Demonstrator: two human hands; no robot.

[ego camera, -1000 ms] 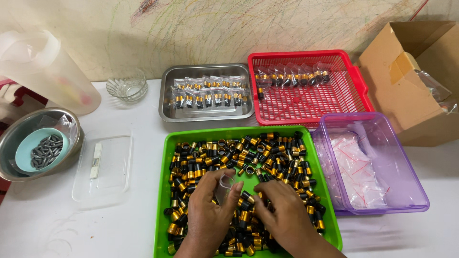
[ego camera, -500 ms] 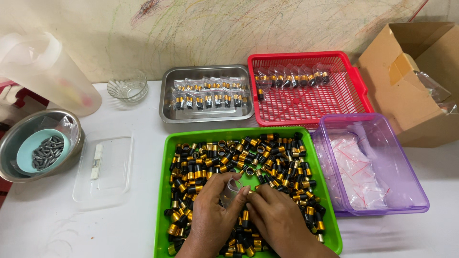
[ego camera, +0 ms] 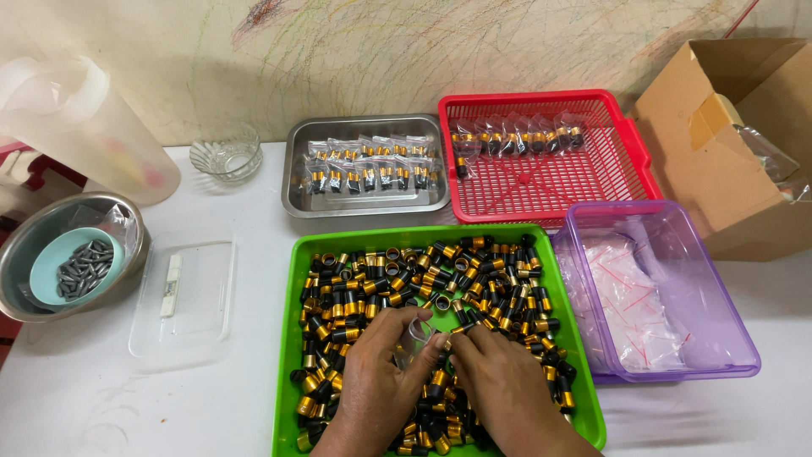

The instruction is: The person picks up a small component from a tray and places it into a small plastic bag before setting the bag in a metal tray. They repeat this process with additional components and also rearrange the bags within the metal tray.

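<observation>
red basket; steel tray; purple bin; cardboard box; glass bowl

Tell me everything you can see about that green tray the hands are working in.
The green tray is a shallow, square, bright plastic tray with a raised rim, lying flat on the white table, nearest the camera. It is nearly covered by a loose heap of small black-and-gold cylinders. The left hand and right hand rest on that heap, meeting at a small clear piece. The purple tub sits against its right edge.
</observation>
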